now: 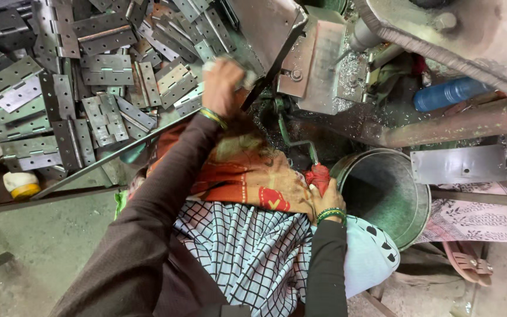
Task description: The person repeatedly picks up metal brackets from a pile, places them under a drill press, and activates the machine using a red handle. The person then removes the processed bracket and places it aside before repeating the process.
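My left hand (223,83) is raised at the edge of a big heap of grey metal hinges (83,76), fingers closed around a pale piece that looks like a hinge, blurred by motion, right beside the dark machine plate (265,29). My right hand (327,196) grips the red-wrapped end (319,175) of a green bent lever (291,138) that runs up to the machine. Both wrists wear green and yellow bangles. An orange patterned cloth (247,176) and a black-and-white checked cloth (242,246) cover my lap.
A round metal bucket (409,226) stands just right of my right hand. Metal shavings lie around the machine base (341,70). A blue bottle (447,93) lies at the upper right. A flat steel plate (459,164) juts from the right. A small yellow-and-white container (22,183) sits at left.
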`<action>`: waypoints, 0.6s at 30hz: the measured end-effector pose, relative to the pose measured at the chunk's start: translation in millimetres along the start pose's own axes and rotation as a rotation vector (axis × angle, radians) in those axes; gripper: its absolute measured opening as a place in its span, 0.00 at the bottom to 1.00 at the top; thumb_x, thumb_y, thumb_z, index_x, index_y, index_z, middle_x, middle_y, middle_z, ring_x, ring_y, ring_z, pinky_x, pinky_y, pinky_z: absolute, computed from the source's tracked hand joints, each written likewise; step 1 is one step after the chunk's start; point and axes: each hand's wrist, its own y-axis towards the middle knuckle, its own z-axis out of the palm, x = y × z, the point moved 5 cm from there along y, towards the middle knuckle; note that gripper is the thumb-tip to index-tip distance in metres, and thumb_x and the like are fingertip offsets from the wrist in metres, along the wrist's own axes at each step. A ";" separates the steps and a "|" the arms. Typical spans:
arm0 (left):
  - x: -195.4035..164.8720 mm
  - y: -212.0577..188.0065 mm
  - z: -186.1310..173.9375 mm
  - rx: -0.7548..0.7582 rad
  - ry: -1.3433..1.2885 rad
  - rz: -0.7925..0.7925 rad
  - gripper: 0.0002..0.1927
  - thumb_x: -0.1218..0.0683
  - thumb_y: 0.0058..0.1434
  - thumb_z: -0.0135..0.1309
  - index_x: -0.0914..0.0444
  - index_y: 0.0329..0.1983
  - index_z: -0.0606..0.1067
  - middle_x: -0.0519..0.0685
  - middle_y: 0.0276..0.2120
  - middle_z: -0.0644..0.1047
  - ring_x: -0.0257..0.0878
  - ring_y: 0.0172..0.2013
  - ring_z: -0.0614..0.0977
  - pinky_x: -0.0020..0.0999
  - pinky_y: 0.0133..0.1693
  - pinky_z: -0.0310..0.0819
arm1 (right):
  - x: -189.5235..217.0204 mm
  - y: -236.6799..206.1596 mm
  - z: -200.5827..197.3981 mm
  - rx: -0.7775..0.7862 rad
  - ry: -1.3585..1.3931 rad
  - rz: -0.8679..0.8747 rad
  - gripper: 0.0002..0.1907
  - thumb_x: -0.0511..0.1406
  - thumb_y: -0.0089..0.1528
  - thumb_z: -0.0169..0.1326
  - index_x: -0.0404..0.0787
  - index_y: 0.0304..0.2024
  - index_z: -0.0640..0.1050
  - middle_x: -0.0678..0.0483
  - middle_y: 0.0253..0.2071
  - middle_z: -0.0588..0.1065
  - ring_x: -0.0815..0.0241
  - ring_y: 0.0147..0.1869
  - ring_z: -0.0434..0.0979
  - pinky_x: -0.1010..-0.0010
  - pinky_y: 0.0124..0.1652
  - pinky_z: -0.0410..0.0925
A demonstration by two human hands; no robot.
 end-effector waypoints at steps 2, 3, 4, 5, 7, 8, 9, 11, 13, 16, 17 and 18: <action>24.6 21.5 -22.7 -0.263 0.350 -0.116 0.31 0.36 0.53 0.59 0.59 0.53 0.75 0.54 0.53 0.77 0.50 0.58 0.71 0.60 0.54 0.68 | 1.8 -0.1 -1.2 -0.003 -0.008 0.004 0.31 0.53 0.60 0.59 0.40 0.52 0.67 0.33 0.41 0.78 0.29 0.47 0.78 0.43 0.46 0.70; 24.1 27.9 -34.5 -0.495 0.636 -0.083 0.48 0.28 0.33 0.60 0.60 0.53 0.74 0.57 0.52 0.77 0.51 0.55 0.70 0.63 0.52 0.69 | 2.0 -0.4 -1.3 0.003 -0.015 0.014 0.31 0.53 0.60 0.59 0.40 0.52 0.67 0.33 0.42 0.78 0.29 0.47 0.78 0.43 0.46 0.70; 31.3 32.4 -29.8 -0.375 0.544 -0.128 0.48 0.31 0.36 0.64 0.62 0.56 0.73 0.58 0.53 0.75 0.53 0.55 0.69 0.61 0.51 0.68 | 2.4 -0.7 -1.6 0.007 -0.022 0.022 0.31 0.54 0.60 0.59 0.40 0.52 0.67 0.33 0.42 0.78 0.30 0.48 0.78 0.43 0.46 0.70; 37.4 38.5 -24.0 -0.259 0.449 -0.171 0.48 0.35 0.38 0.67 0.64 0.59 0.71 0.59 0.54 0.74 0.55 0.56 0.67 0.59 0.50 0.67 | 3.8 -1.0 -2.9 -0.004 -0.012 0.005 0.31 0.53 0.60 0.59 0.40 0.53 0.67 0.33 0.42 0.78 0.30 0.48 0.78 0.43 0.46 0.70; 43.9 46.7 -10.0 -0.057 0.331 -0.257 0.45 0.40 0.43 0.71 0.65 0.61 0.70 0.59 0.54 0.72 0.56 0.58 0.66 0.57 0.52 0.65 | 6.6 -2.5 -6.0 -0.029 0.013 -0.020 0.31 0.53 0.59 0.59 0.40 0.53 0.67 0.33 0.43 0.78 0.30 0.48 0.78 0.43 0.46 0.70; 44.3 49.2 -2.8 0.035 0.309 -0.300 0.41 0.41 0.47 0.70 0.64 0.60 0.72 0.58 0.54 0.72 0.56 0.60 0.66 0.58 0.55 0.65 | 7.0 -3.3 -7.0 -0.023 0.009 -0.006 0.31 0.53 0.60 0.59 0.40 0.53 0.67 0.34 0.43 0.78 0.30 0.48 0.78 0.44 0.46 0.70; 44.7 50.2 3.7 0.130 0.287 -0.347 0.37 0.42 0.50 0.70 0.64 0.59 0.73 0.57 0.54 0.72 0.56 0.61 0.66 0.58 0.57 0.64 | 7.6 -4.2 -8.0 -0.013 0.002 0.006 0.31 0.53 0.60 0.59 0.40 0.53 0.67 0.34 0.43 0.78 0.30 0.49 0.78 0.44 0.47 0.70; 44.6 58.4 6.6 0.173 0.387 -0.387 0.31 0.44 0.50 0.70 0.64 0.53 0.76 0.58 0.51 0.72 0.57 0.59 0.65 0.61 0.57 0.63 | 10.0 -5.3 -11.0 -0.003 0.001 0.018 0.30 0.53 0.60 0.60 0.41 0.53 0.68 0.34 0.43 0.78 0.31 0.49 0.78 0.44 0.47 0.70; 46.0 67.5 2.6 0.182 0.432 -0.409 0.24 0.48 0.50 0.69 0.63 0.48 0.79 0.59 0.50 0.72 0.57 0.58 0.65 0.64 0.57 0.60 | 11.5 -7.3 -14.0 0.007 0.011 0.041 0.30 0.52 0.59 0.60 0.42 0.54 0.68 0.35 0.43 0.79 0.31 0.49 0.78 0.45 0.47 0.70; 49.4 71.2 -18.1 0.174 0.368 -0.420 0.19 0.52 0.49 0.68 0.60 0.44 0.81 0.57 0.50 0.72 0.57 0.60 0.64 0.68 0.60 0.56 | 14.6 -9.2 -17.2 0.015 0.018 0.045 0.30 0.52 0.59 0.60 0.42 0.54 0.68 0.35 0.43 0.79 0.31 0.48 0.78 0.45 0.46 0.70; 50.9 66.1 -25.6 0.194 0.306 -0.422 0.21 0.50 0.49 0.69 0.60 0.45 0.81 0.56 0.52 0.72 0.57 0.62 0.62 0.70 0.61 0.54 | 16.5 -9.1 -18.0 0.004 0.021 0.033 0.30 0.52 0.59 0.60 0.42 0.53 0.68 0.35 0.43 0.79 0.31 0.48 0.78 0.45 0.46 0.70; 50.5 57.8 -31.2 0.219 0.242 -0.425 0.24 0.47 0.48 0.71 0.60 0.46 0.80 0.55 0.53 0.72 0.56 0.64 0.60 0.71 0.62 0.53 | 17.3 -9.9 -18.8 -0.003 0.022 0.025 0.29 0.51 0.59 0.60 0.42 0.53 0.68 0.35 0.43 0.79 0.31 0.48 0.78 0.45 0.46 0.70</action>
